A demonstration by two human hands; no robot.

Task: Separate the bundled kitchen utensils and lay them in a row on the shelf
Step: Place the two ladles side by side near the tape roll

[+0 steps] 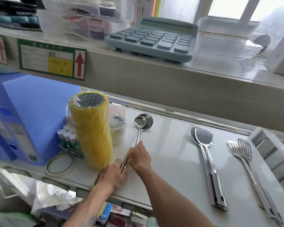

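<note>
A bundle of steel ladles (142,122) lies on the white shelf (169,153), bowls pointing away from me, one stacked on the other. My left hand (112,175) grips the near end of their handles. My right hand (140,155) pinches the handles farther up, where an orange band seems to wrap them. To the right lie two stacked steel serving spoons (205,145), handles toward me. Farther right lie two stacked slotted turners (241,149).
A tall yellow tape stack (92,130) stands just left of the ladles, with a smaller wrapped roll (117,126), glue sticks (67,136) and a flat tape ring (60,163) nearby. A blue box (23,115) fills the left. A calculator (154,36) sits on the upper shelf.
</note>
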